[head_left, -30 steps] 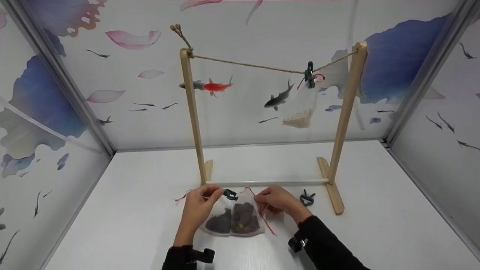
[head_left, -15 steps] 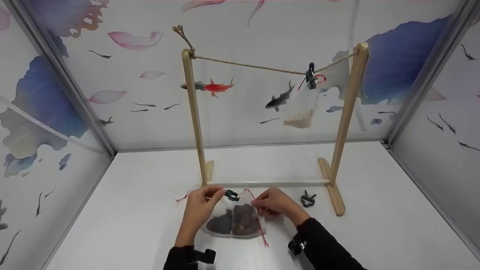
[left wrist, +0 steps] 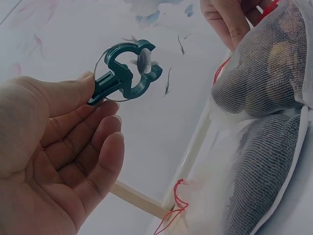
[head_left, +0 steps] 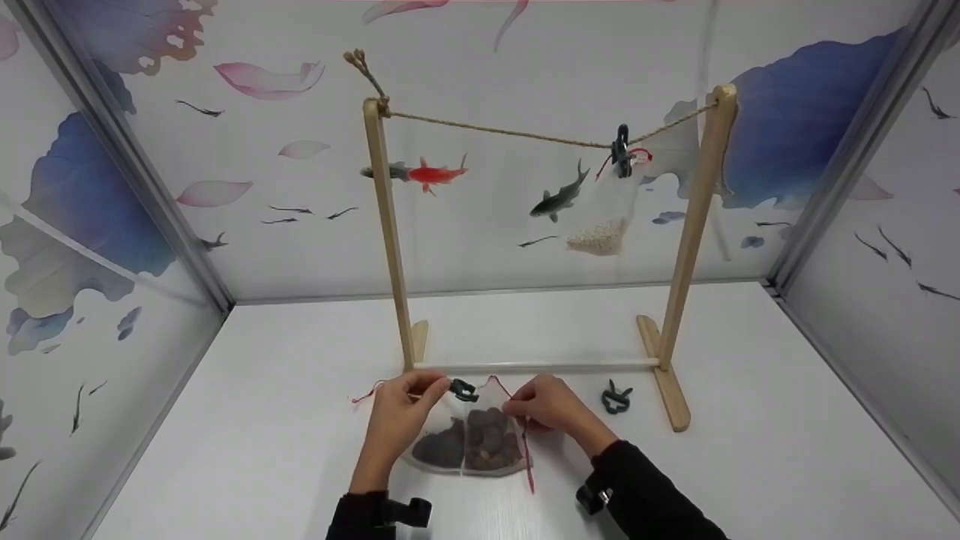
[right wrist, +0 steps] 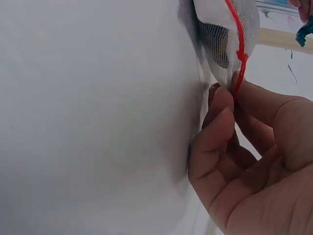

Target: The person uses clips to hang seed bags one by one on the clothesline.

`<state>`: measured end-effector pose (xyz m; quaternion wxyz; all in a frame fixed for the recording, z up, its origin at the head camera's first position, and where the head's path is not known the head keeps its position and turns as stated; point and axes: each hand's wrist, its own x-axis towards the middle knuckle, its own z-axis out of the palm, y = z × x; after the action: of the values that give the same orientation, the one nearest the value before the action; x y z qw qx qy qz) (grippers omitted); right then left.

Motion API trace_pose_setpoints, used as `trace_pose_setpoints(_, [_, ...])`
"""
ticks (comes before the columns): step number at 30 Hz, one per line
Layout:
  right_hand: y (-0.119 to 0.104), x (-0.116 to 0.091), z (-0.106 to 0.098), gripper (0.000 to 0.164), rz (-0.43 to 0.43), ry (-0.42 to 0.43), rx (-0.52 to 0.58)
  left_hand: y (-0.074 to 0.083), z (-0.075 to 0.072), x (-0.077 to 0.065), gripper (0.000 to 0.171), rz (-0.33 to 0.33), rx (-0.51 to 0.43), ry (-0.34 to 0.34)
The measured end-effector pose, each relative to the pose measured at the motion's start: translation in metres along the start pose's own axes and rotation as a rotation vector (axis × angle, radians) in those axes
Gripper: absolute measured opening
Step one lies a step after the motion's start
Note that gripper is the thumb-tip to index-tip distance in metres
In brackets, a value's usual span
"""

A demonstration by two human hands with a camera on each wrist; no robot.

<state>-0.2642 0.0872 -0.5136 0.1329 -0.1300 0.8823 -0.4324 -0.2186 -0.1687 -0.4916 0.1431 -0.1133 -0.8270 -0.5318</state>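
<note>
Between thumb and forefinger, my left hand (left wrist: 63, 132) pinches a dark green plastic clip (left wrist: 124, 73) by its handles; the clip's curved mouth points away from the hand. My right hand (right wrist: 254, 147) pinches the edge of a white mesh bag (head_left: 491, 442) filled with brown stones, close to its red drawstring (right wrist: 240, 54). That bag lies on the table, its drawstring trailing toward the front. Touching it on the left is a second mesh bag (head_left: 439, 446) with dark contents, its own red drawstring (left wrist: 178, 200) loose at the top.
Behind the hands stands a wooden frame (head_left: 390, 240) with a twine line (head_left: 495, 133). A clip (head_left: 621, 150) holds a mesh bag of pale grains (head_left: 598, 236) on that line. Another dark clip (head_left: 616, 397) lies near the frame's right foot (head_left: 664, 375).
My right hand has shifted slightly left along the stone bag's edge, and the red drawstring end has swung to hang straighter toward the front. The left hand and its clip barely moved.
</note>
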Motion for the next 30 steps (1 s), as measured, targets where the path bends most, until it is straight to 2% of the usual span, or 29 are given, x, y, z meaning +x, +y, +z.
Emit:
trace_pose_setpoints(11, [-0.006,0.001,-0.002,0.015,-0.129,0.082,-0.057,0.002,0.001,0.000,0.018,0.017,0.014,0.039])
trace_pose_setpoints(18, [-0.013,-0.003,-0.008,0.015,-0.244,0.133,-0.080,0.007,0.002,0.000,0.013,0.040,0.015,0.126])
trace_pose_setpoints(21, [-0.020,-0.007,-0.014,0.015,-0.293,0.159,-0.125,0.010,0.003,0.001,0.012,0.068,0.003,0.143])
trace_pose_setpoints(25, [-0.037,-0.013,-0.025,0.014,-0.312,0.210,-0.236,0.026,-0.001,0.009,0.011,0.155,0.033,0.142])
trace_pose_setpoints(30, [-0.063,-0.019,-0.049,0.011,-0.355,0.326,-0.361,0.064,-0.020,0.033,0.008,0.356,0.144,0.152])
